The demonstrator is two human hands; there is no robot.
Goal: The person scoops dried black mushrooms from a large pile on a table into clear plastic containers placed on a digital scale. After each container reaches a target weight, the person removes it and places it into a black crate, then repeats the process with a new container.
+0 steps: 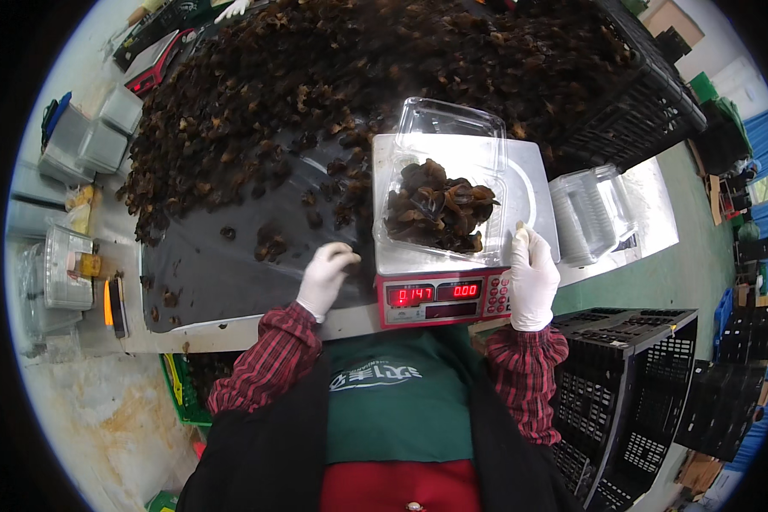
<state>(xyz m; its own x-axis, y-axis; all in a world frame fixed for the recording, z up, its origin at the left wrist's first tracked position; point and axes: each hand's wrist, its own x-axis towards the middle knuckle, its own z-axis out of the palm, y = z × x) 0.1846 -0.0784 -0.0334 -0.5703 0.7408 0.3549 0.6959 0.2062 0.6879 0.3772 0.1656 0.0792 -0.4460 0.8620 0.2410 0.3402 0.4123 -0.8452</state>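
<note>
My left hand (326,278), in a white glove, hovers over the black sheet just left of the scale, fingers curled. A dark blur shows at its fingertips; whether it is a held piece is unclear. My right hand (534,281), also gloved, is at the scale's front right corner, fingers together and nothing visible in them. Between the hands stands a red digital scale (438,301) with a metal pan (528,185) and lit red digits. An open clear plastic clamshell box (390,240) rests on the pan, its lid (451,118) tipped back. Dark wood ear mushrooms (441,205) fill its base.
A large heap of wood ear (281,102) covers the far table. Nested clear boxes (585,217) stand right of the scale, below a black crate (640,109). Another black crate (621,384) is at my right. More clear boxes (70,269) and a second scale (153,64) are leftward.
</note>
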